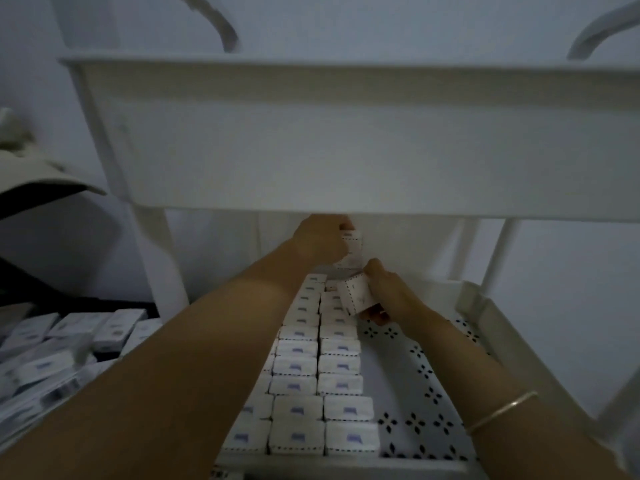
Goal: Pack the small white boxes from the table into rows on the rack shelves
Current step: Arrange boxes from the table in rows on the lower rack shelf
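Note:
Both my arms reach into the lower shelf (412, 386) of a white rack. Rows of small white boxes (318, 368) with blue marks fill the shelf's left and middle, laid flat side by side. My left hand (320, 242) is at the back of the shelf, under the upper tray, and grips a small white box (351, 245) held upright. My right hand (386, 294) is just in front of it and holds another white box (356, 297), tilted, above the far end of the rows. A thin bangle (498, 412) sits on my right wrist.
The upper tray (346, 140) of the rack hangs low over the back of the shelf. The shelf's right part shows bare perforated floor, bounded by a raised rim (485, 306). More loose white boxes (65, 344) lie on the table at the left. A rack post (162, 258) stands between.

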Tool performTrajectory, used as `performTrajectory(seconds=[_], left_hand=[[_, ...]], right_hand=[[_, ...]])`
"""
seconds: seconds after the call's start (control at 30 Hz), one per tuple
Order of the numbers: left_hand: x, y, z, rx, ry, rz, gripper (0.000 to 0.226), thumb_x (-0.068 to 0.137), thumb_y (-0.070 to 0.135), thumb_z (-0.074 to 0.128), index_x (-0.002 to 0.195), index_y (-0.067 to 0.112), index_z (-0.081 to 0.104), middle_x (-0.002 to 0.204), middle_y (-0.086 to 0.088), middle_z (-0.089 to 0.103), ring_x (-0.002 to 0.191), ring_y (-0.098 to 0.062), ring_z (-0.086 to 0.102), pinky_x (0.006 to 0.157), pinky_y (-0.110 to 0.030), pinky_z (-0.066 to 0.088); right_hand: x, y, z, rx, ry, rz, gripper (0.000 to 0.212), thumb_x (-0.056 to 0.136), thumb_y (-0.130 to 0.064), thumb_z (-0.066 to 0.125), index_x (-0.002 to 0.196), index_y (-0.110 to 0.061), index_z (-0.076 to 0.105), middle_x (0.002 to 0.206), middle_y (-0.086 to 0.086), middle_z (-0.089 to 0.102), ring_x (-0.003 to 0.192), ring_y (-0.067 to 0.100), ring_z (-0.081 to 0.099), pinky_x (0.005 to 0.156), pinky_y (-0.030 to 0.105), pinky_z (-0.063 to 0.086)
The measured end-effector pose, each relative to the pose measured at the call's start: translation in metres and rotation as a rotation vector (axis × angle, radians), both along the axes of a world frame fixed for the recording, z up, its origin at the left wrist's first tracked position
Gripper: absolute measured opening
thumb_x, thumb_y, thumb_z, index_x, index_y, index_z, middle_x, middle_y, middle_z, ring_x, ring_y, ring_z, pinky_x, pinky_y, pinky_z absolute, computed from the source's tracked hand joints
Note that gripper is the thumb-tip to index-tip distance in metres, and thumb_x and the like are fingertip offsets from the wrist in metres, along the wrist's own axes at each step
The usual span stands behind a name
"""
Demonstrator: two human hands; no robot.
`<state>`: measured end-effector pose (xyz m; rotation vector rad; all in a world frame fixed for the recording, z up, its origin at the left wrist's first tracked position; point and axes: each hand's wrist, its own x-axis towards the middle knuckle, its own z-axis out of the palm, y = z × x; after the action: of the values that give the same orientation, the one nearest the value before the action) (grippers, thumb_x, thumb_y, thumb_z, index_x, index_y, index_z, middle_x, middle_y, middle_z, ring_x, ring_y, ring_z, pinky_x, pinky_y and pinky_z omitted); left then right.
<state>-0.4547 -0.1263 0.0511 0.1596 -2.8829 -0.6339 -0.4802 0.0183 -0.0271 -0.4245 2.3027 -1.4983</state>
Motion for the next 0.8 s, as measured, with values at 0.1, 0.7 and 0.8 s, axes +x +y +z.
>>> performTrajectory(seconds=[0.1,0.7,0.8], left_hand=[[-0.003,-0.002,0.0,-0.067,-0.03,-0.064,0.041,0.087,0.007,0.061,0.127,0.013,0.057,0.132,-0.005,0.056,0.12,-0.02,0.052,0.097,-0.026,0.042],[-0.013,-0.002,-0.014,-0.216,-0.313,-0.116,0.036,0.085,0.012,0.068,0.121,0.011,0.064,0.116,-0.008,0.065,0.103,-0.024,0.063,0.084,-0.032,0.053],[-0.012,-0.001,-0.016,-0.238,-0.325,-0.107,0.029,0.092,0.028,0.06,0.114,0.01,0.068,0.108,-0.006,0.068,0.098,-0.022,0.063,0.08,-0.03,0.05]], right_hand=[[-0.001,0.004,-0.004,-0.045,-0.053,0.014,0.054,0.092,-0.051,0.025,0.082,-0.013,0.061,0.056,0.006,0.066,0.046,0.016,0.054,0.043,0.019,0.039],[0.003,0.018,-0.002,-0.226,0.211,0.036,0.026,0.096,-0.035,0.043,0.097,-0.018,0.062,0.074,0.002,0.062,0.045,0.002,0.054,0.039,0.019,0.04],[0.003,0.02,0.0,-0.222,0.272,-0.03,0.03,0.096,-0.044,0.051,0.093,-0.015,0.056,0.072,0.004,0.066,0.044,0.007,0.058,0.039,0.021,0.043]])
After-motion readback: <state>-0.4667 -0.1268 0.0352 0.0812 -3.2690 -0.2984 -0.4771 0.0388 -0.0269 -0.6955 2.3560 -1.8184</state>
